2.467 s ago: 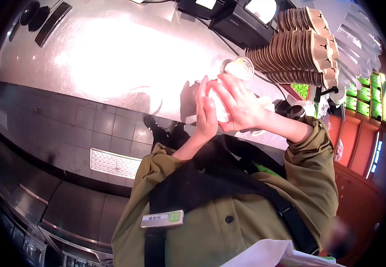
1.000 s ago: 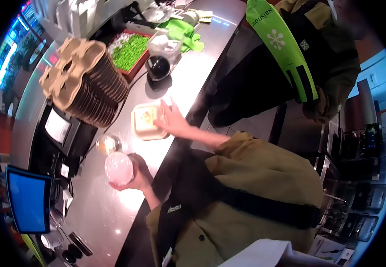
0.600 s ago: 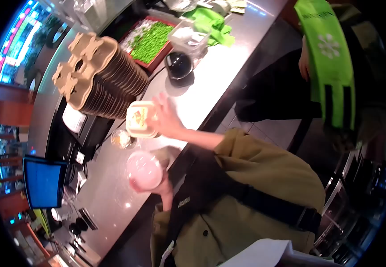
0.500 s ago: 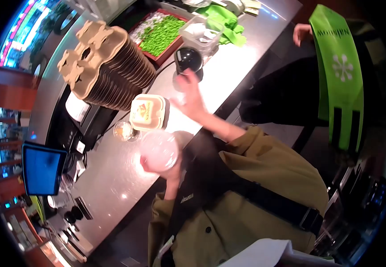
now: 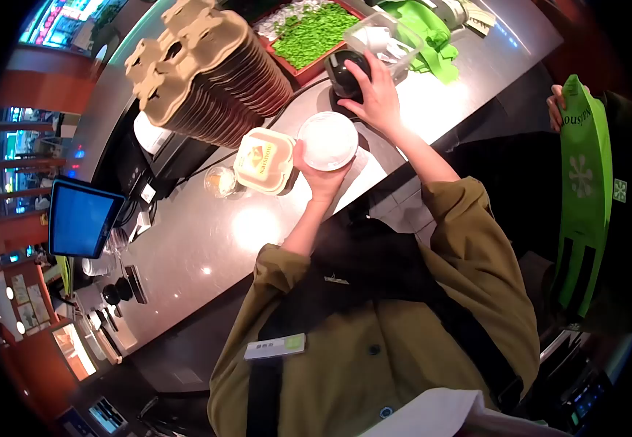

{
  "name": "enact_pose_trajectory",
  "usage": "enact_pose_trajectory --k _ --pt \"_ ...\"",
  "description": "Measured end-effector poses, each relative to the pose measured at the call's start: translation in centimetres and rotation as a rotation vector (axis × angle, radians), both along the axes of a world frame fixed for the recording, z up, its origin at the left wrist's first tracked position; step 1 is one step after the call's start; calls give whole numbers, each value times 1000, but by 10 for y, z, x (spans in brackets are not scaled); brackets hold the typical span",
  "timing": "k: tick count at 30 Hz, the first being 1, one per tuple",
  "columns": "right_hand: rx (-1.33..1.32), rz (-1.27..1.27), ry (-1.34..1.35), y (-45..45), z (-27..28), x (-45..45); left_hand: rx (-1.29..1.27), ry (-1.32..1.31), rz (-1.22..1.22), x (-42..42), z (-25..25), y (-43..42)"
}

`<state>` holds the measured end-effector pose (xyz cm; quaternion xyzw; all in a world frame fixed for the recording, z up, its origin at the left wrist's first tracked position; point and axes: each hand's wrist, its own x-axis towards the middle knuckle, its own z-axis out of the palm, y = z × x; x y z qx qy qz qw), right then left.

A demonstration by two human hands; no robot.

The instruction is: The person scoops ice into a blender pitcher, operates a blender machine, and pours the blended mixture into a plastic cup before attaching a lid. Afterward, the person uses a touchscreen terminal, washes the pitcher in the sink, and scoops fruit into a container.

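Note:
My left hand [image 5: 322,182] is wrapped round a cup with a round white lid [image 5: 328,140], held above the counter beside a tan takeaway box [image 5: 263,162] with a printed label. My right hand [image 5: 381,98] reaches up and curls its fingers and thumb round a black, rounded, shiny device [image 5: 346,71], which looks like a desktop scanner. The device's far side and its base are partly hidden. A small clear tub [image 5: 220,182] with pale contents stands left of the box.
Tall stacked cardboard cup carriers [image 5: 214,91] stand at the back. Behind are a red tray of green pieces [image 5: 314,33], a clear bin [image 5: 396,44] and green bags [image 5: 429,44]. A blue screen [image 5: 85,220] stands left. Another person's hand [image 5: 556,108] holds a green bag [image 5: 582,189].
My left hand has carried the cup up and right, beside the takeaway box. My right hand has moved from near the black device onto it. The view has shifted.

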<state>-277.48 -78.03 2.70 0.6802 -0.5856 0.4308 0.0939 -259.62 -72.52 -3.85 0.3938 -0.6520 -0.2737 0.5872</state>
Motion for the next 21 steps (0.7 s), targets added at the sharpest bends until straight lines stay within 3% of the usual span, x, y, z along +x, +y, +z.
enact_pose_trajectory --k 4,7,8,11,16,21 --pt "-68 85 -52 -2 -9 -7 75 9 -129 5 10 -1" --pt "-128 161 -88 0 -20 -12 355 -29 -38 -2 50 9" --pt "-131 185 -103 1 -22 -14 257 -96 55 -2 45 10" --pt "-112 216 -128 9 -27 -23 105 -253 -8 -2 46 5" --pt "-118 228 -202 31 -28 -34 121 -417 104 -13 70 -9" --pt "-36 258 -241 49 -16 -41 203 -76 163 -32 67 -24"
